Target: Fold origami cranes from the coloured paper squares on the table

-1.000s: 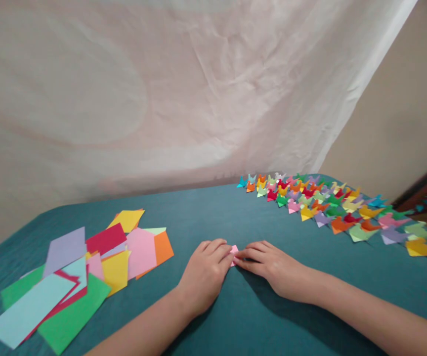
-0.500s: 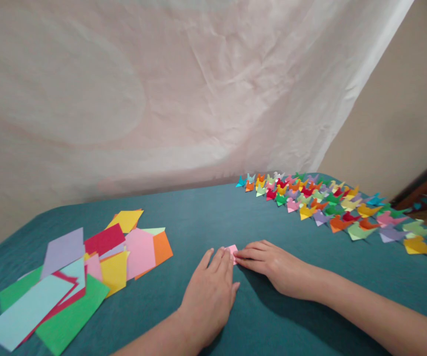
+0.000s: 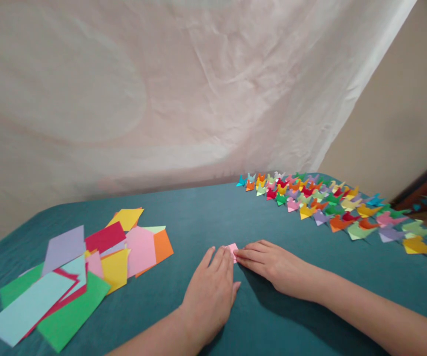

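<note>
Left hand (image 3: 209,291) lies flat and straight-fingered, gripping nothing, over the small pink paper (image 3: 233,250), right hand (image 3: 275,263) bunched at its right edge, grip indeterminable, so even pressure appears advisable on the teal cloth (image 3: 206,217), between loose sheets (image 3: 95,267) and folded birds (image 3: 339,224).

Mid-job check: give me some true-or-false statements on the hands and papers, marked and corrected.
1. The left hand and right hand both touch a small pink paper. True.
2. Folded paper birds stand on the right side of the table. True.
3. The birds are all one color. False: they are several colors.
4. The table surface is yellow. False: it is teal.
5. The loose sheets lie left of the left hand. True.
6. The pink paper lies among the birds. False: it lies apart from them.
</note>
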The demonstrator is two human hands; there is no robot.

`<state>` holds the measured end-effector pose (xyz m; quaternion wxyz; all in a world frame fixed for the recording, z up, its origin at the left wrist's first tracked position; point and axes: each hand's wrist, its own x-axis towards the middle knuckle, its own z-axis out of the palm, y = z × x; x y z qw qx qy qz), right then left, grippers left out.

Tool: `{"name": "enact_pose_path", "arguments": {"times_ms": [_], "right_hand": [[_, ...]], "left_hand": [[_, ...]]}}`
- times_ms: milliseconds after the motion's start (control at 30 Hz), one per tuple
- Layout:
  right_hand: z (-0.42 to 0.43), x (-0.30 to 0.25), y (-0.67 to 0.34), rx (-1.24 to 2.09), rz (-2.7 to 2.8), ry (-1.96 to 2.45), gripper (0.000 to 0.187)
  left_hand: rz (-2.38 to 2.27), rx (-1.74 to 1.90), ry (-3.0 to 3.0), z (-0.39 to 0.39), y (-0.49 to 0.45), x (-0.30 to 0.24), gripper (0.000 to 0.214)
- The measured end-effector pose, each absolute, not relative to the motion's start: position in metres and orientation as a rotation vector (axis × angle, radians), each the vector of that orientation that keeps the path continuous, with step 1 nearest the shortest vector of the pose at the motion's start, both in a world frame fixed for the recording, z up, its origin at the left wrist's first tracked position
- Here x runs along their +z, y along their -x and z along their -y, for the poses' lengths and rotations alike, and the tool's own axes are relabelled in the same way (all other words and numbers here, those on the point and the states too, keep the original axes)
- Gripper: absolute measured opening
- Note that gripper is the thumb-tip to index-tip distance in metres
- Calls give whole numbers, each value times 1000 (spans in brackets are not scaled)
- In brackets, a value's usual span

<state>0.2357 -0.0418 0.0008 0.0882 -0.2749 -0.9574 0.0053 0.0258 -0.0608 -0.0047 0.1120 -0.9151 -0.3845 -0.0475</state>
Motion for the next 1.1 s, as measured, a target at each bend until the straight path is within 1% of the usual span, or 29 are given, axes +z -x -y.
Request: {"name": "enact_pose_path", "arguments": {"times_ms": [367,700,800,1100], "right_hand": [[40,-1,-233,45,2779,820,38],[29,-12,-243,362,2531,743,39],[29,-12,-244,342,2525,719,39],[31,-15,-240,154,2628,704,31]], "left_hand": [[1090,-142,2664,59,-25,-1,46],[1086,-99,2670,59,-25,1,46],[1086,-97,2674,59,-25,0,46],[1082,-130,2664,59,-26,2,44]]}}
